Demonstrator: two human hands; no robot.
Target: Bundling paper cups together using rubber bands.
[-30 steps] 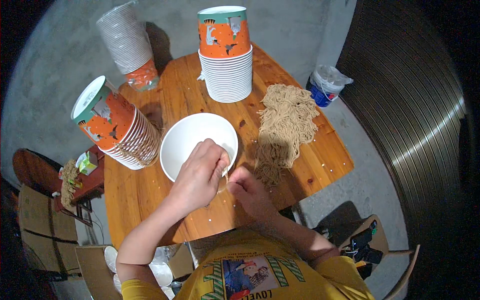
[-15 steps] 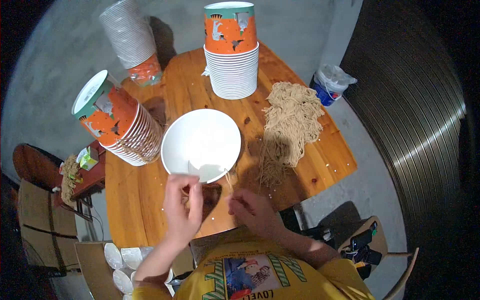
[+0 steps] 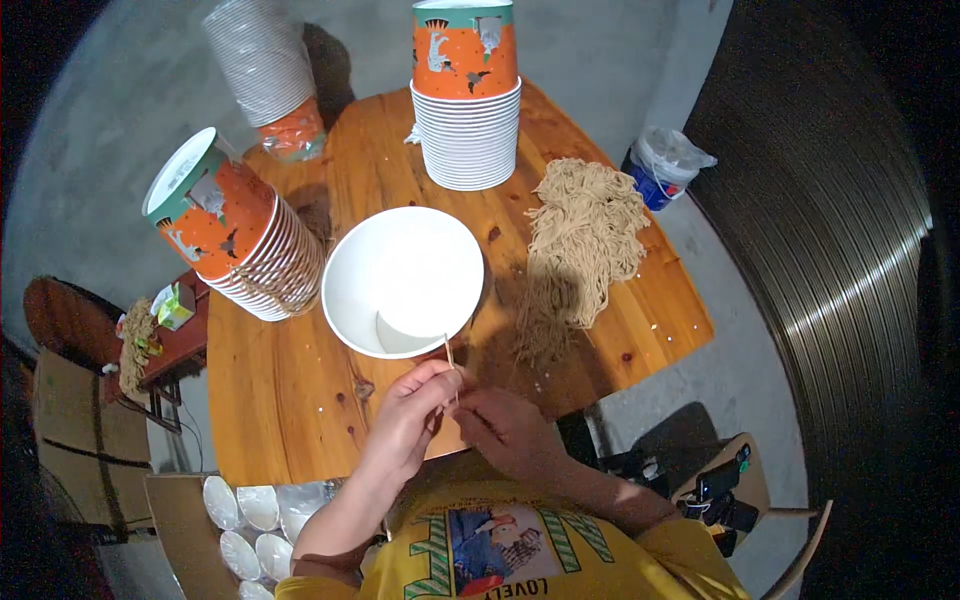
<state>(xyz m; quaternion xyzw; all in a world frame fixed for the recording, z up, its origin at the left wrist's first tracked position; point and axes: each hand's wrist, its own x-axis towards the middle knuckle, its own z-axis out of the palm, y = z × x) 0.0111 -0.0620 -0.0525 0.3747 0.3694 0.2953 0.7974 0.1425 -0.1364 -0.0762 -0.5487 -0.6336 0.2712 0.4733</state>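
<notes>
A white-lined paper bucket [image 3: 385, 285] stands on the table before me, its open mouth up. At its near rim, a short piece of beige cord [image 3: 450, 352] reaches down to my fingers; whether it passes through the rim cannot be made out. My left hand [image 3: 408, 412] pinches the cord between thumb and forefinger. Close beside it, my right hand [image 3: 505, 432] is curled in shadow, its fingertips at the cord's lower end. To the right lies a heap of loose beige cords [image 3: 585, 240].
Orange-and-green bucket stacks stand at the back [image 3: 467, 95] and at the left [image 3: 235, 230], the left one hung with cords. A plastic-wrapped stack [image 3: 262, 75] sits at the far left. Below the wooden table [image 3: 280, 400] is a carton [image 3: 180, 530] of white-ended rolls or cups.
My left hand has moved right and down, from an open pose by the bucket's rim to a pinch on the cord. My right hand stays nearly in place.
</notes>
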